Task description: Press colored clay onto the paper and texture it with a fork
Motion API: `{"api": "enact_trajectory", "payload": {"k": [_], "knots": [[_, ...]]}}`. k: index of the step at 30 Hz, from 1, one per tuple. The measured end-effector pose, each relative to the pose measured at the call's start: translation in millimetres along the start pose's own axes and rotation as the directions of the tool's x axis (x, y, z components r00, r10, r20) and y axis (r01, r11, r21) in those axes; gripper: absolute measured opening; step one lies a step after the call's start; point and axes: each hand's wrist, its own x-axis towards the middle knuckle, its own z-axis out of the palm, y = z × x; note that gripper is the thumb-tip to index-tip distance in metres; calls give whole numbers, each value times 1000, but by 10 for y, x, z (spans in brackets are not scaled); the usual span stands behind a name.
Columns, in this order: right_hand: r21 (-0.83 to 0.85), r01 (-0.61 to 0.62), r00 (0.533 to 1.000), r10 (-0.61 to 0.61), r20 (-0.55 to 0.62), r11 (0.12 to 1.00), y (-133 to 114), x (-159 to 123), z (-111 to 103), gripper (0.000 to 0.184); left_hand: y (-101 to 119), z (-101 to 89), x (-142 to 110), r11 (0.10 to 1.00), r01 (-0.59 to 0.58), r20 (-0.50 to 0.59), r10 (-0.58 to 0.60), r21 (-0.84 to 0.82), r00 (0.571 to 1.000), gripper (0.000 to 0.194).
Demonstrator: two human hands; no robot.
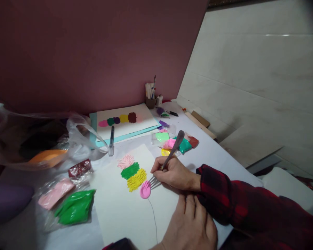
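My right hand point(172, 173) is closed around a metal fork point(175, 147), its handle pointing up and its tines resting on a flattened disc of pink clay point(145, 191). The disc sits on a white sheet of paper point(114, 211), at the end of a row of textured clay patches: light pink point(125, 161), green point(130, 171) and yellow point(137, 180). A thin drawn line point(154, 217) curves down from the disc. My left hand point(190, 225) lies flat on the lower right of the sheet, fingers stretched out beneath the right wrist.
Bagged green clay point(75, 207), pink clay point(56, 193) and dark red clay point(79, 168) lie left, beside a plastic bag point(80, 135). Behind are a pen point(111, 140), a sheet with coloured patches point(146, 116), a brush cup point(151, 102) and several clay packets point(184, 145).
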Motion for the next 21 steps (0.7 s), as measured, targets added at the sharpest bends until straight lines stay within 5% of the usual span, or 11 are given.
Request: {"api": "enact_trajectory", "payload": {"k": [21], "knots": [[11, -51, 997, 51, 56, 999, -24, -127, 29, 5, 3, 22, -30, 999, 1, 71, 2, -48, 998, 27]]}}
